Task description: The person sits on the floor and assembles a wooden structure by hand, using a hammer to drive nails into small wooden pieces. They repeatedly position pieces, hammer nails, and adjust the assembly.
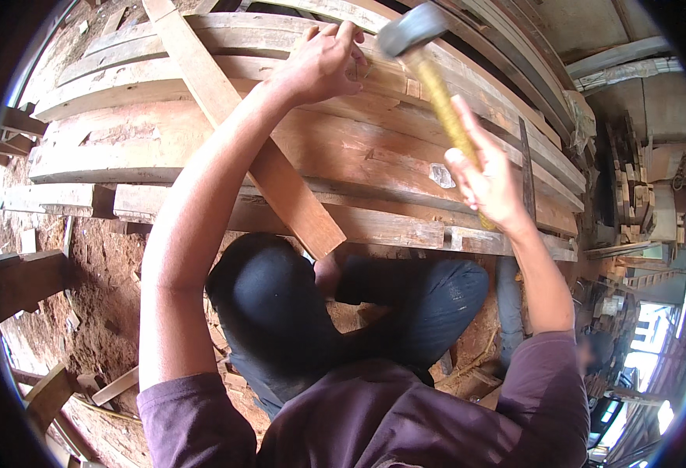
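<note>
My right hand (485,179) is closed round the yellow handle of a hammer (434,90). The hammer is raised, its grey metal head up and to the left of the hand, at the far side of the stacked timber. My left hand (323,64) is over the far part of the stack, its fingers curled together in a pinch; what they hold, if anything, is too small to make out. Beneath both hands lie long, rough wooden beams (343,144), side by side. A narrow brown plank (300,204) lies slantwise across them, partly hidden by my left forearm.
My bent knees are close to the near edge of the beams. A dark flat bar (527,168) lies across the beams at the right. Timber offcuts (47,390) lie on the dirt floor to the left. More wood (631,187) is stacked at the far right, where another person (596,351) appears blurred.
</note>
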Available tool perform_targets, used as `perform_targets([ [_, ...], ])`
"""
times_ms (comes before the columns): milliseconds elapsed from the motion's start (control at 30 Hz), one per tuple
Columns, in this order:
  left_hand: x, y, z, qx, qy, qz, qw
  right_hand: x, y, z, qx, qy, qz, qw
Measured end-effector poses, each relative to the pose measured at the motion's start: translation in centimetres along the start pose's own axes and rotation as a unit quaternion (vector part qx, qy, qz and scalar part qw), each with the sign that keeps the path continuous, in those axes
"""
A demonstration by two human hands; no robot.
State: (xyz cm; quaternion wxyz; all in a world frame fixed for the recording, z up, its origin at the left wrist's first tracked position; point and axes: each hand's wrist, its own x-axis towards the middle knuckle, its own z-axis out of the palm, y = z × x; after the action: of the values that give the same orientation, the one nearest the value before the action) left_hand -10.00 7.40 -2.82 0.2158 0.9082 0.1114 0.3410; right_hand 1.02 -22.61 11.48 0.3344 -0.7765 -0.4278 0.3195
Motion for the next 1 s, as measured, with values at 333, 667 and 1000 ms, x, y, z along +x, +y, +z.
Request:
perform_targets([
  [333, 0.0, -0.2, 0.1, 0.040, 0.005, 0.024, 0.999, -0.1, 0.1, -1.3, 0.051, 0.015, -0.026, 0.998],
  [667, 0.2, 0.0, -0.1, 0.032, -0.002, 0.010, 0.999, 0.9, -1.6, -2.7, 0.015, 0.024, -0.027, 0.999],
  [1000, 0.1, 0.3, -0.5, 0.048, -0.032, -0.009, 0.998, 0.9, -2.5, -3.2, 0.046, 0.007, -0.051, 0.998],
])
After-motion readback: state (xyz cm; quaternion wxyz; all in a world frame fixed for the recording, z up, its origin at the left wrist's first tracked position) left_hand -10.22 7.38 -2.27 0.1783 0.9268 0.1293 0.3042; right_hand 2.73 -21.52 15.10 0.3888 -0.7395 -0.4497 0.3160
